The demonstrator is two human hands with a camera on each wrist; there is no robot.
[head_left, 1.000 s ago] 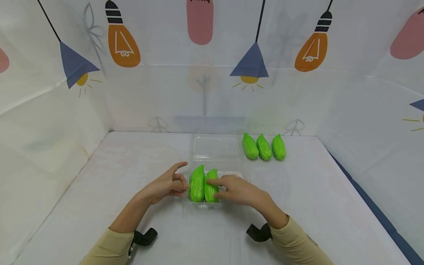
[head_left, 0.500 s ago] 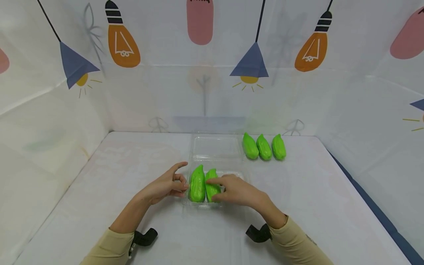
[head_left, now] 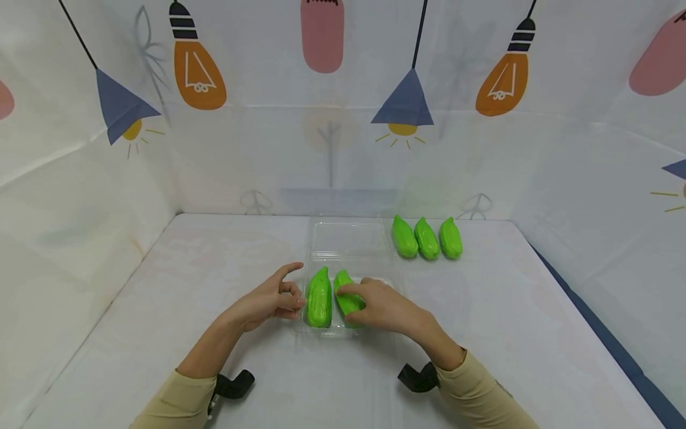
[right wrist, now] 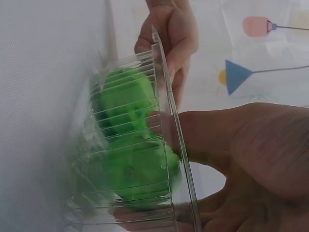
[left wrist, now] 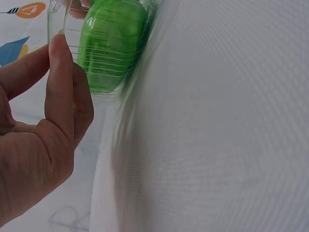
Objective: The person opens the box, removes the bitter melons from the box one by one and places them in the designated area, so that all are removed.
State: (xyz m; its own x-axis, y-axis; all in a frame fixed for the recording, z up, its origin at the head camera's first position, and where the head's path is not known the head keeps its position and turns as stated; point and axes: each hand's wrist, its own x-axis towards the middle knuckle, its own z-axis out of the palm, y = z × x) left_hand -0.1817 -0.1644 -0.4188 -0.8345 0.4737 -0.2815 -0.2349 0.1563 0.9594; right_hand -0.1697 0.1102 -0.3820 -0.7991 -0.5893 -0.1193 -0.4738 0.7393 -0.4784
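Observation:
A clear plastic clamshell box [head_left: 329, 331] lies with its lid [head_left: 351, 238] folded back. Inside it, a glossy green toy vegetable [head_left: 319, 301], elongated with a pointed tip, occupies the left side. To its right is a second green toy vegetable [head_left: 346, 296], tilted, its lower end partly covered by my right hand [head_left: 387, 307]. That hand holds it, thumb and fingers on either side, as the right wrist view shows through the ribbed wall. My left hand [head_left: 273, 300] pinches the box's left rim between thumb and a finger, its index finger extended; the left wrist view shows the thumb [left wrist: 59, 72] at the rim.
Three more green toy vegetables [head_left: 427, 239] lie in a row at the back right of the white table [head_left: 225, 238]. Behind the table hangs a white cloth [head_left: 257, 155] printed with lamps and bulbs. A black wrist mount [head_left: 236, 384] projects from each sleeve.
The right vegetable in the box has shifted right and tilted under my right hand, widening the gap to the left one. My left hand stays at the rim.

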